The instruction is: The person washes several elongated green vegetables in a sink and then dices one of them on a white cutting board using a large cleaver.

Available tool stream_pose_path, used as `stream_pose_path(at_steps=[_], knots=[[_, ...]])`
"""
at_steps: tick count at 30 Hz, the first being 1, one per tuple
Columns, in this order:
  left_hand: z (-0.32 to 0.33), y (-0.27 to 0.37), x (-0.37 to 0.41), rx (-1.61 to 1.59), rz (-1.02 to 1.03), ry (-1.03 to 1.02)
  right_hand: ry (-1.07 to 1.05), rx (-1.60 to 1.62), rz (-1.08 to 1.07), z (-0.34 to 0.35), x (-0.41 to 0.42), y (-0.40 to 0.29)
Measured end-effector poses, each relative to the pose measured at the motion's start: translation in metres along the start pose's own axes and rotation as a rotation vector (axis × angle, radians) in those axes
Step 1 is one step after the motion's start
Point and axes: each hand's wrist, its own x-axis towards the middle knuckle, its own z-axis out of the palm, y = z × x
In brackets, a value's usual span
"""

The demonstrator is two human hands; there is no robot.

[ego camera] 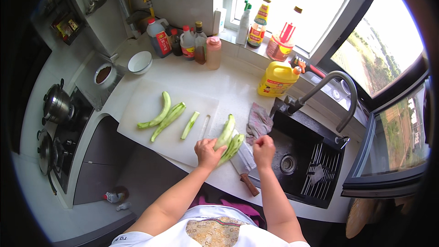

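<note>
My left hand [206,152] grips the near end of a peeled, long pale-green vegetable [225,132], perhaps a luffa gourd. A second peeled vegetable [236,146] lies against it on the right. Close by is a cleaver [244,157] with a wooden handle pointing towards me, its blade partly under the vegetables. Over the sink's left edge, my right hand [264,151] is curled closed, with nothing visible in it. To the left, a white cutting board [137,109] carries two whole peeled vegetables [168,120] and a shorter cut piece [190,125].
A grey cloth [259,121] lies beside the black sink [329,192] with its curved faucet [353,89]. Behind stand a yellow oil jug [277,79], several sauce bottles [187,44] and a white bowl [140,62]. A gas stove with a steel pot [56,101] is far left.
</note>
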Motion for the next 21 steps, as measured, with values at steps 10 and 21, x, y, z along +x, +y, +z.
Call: stream_pose_path(at_steps=[10, 21], knots=[[-0.066, -0.142, 0.041, 0.178, -0.095, 0.11, -0.679, 0.457, 0.53, 0.177, -0.069, -0.091], [-0.036, -0.051, 0.025, -0.091, 0.462, -0.005, 0.044, -0.204, 0.394, 0.088, -0.049, -0.026]])
